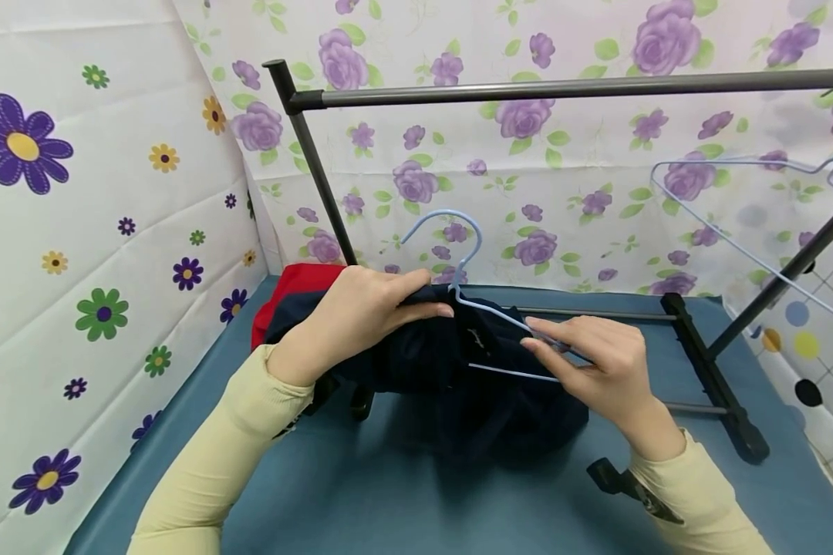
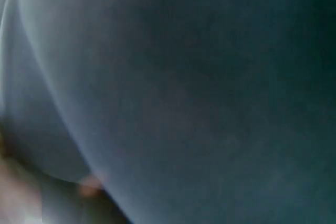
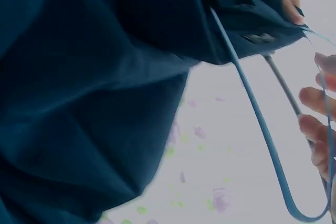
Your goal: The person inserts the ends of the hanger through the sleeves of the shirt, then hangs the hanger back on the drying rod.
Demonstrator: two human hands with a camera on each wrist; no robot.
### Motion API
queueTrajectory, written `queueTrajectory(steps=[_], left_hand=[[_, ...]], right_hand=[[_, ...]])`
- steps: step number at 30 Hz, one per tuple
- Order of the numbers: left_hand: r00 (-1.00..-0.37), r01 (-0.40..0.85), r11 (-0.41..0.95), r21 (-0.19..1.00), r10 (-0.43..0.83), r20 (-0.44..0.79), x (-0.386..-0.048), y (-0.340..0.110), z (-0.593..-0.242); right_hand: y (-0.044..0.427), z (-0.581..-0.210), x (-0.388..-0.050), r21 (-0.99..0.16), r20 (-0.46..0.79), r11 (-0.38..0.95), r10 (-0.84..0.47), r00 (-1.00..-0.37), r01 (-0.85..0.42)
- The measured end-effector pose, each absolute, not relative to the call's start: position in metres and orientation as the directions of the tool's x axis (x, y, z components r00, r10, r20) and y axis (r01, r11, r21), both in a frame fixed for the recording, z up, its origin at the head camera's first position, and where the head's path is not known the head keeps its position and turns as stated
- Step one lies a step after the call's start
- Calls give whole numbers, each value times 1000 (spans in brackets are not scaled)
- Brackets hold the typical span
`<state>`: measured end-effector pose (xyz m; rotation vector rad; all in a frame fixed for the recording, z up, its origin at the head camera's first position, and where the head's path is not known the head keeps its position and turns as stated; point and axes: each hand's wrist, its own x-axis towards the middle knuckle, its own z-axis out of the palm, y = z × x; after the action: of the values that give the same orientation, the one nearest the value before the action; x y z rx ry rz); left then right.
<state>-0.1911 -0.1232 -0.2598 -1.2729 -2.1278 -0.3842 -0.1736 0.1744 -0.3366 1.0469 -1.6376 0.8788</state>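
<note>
A dark navy garment (image 1: 416, 354) with a red part (image 1: 298, 281) is bunched up in front of the person. A light blue wire hanger (image 1: 481, 239) is partly inside it, its hook standing up. My left hand (image 1: 361, 308) pinches the cloth's top edge beside the hanger's neck. With thumb and fingers, my right hand (image 1: 600, 366) grips the hanger's right shoulder wire. The right wrist view shows the hanger's lower wire (image 3: 257, 108) coming out of the cloth. Blurred dark cloth (image 2: 184, 87) fills most of the left wrist view. The hanger's left end is hidden by the garment.
A dark metal rack stands behind, its top rail (image 1: 527, 92) running across. At the right, a second blue hanger (image 1: 729, 235) hangs near the rack's slanted post (image 1: 798, 262). The rack's foot (image 1: 718, 385) rests on the blue surface (image 1: 361, 493). Flowered cloth (image 1: 111, 254) lines the walls.
</note>
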Motion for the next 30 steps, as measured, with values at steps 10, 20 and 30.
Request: queueTrajectory(steps=[10,20,30], left_hand=[[-477,801,591,99,528,703,-205,-140,-261],[-488,777,612,146,440,754,-206,-140,-263],[-524,780,572,255,375,765,-204,-139,-260]], right_hand=[[213,-357,-171,-610,748,418,23,-663,-673],[175,-392,-161,-883,462,68,-47,-886,-464],[147,-422,-150,-890,319,256,-240,-917,-377]])
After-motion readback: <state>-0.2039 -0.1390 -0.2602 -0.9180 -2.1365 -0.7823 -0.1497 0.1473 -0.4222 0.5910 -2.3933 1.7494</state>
